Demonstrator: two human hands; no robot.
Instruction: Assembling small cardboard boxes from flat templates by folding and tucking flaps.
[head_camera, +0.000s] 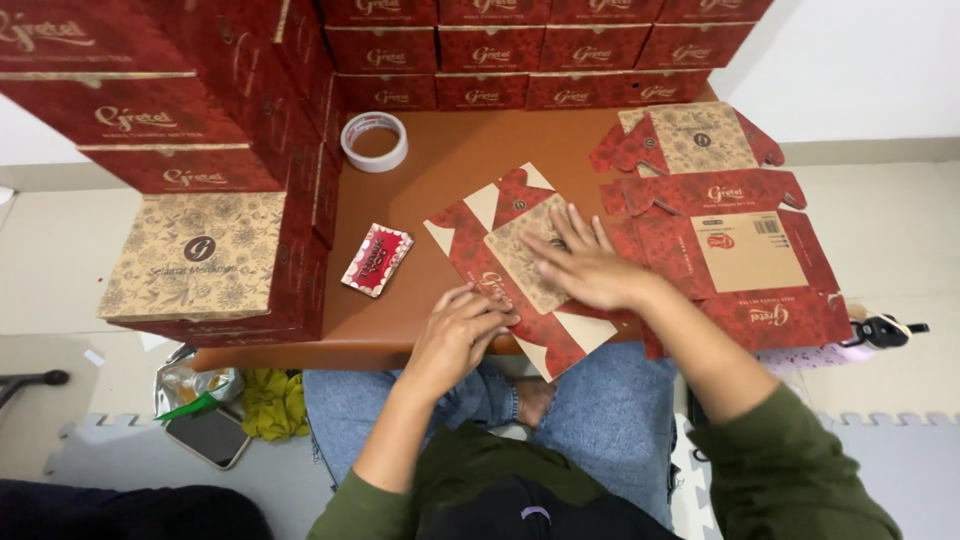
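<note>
Now my left hand (458, 335) and right hand (585, 268) press flat, open-palmed, on the red-and-tan flat cardboard box blank (515, 265), white tape roll (375, 141) well beyond.

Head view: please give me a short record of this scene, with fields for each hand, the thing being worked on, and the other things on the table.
left hand: fingers bent, pressing the near edge of the flat carton blank
right hand: palm down, fingers spread flat on the same blank
flat carton blank: red and tan, unfolded, lying on the brown table
stack of flat blanks: right of the hands
tape roll: white, far left of table
small red packet: left of the blank
finished red boxes: stacked at left and along the back
</note>
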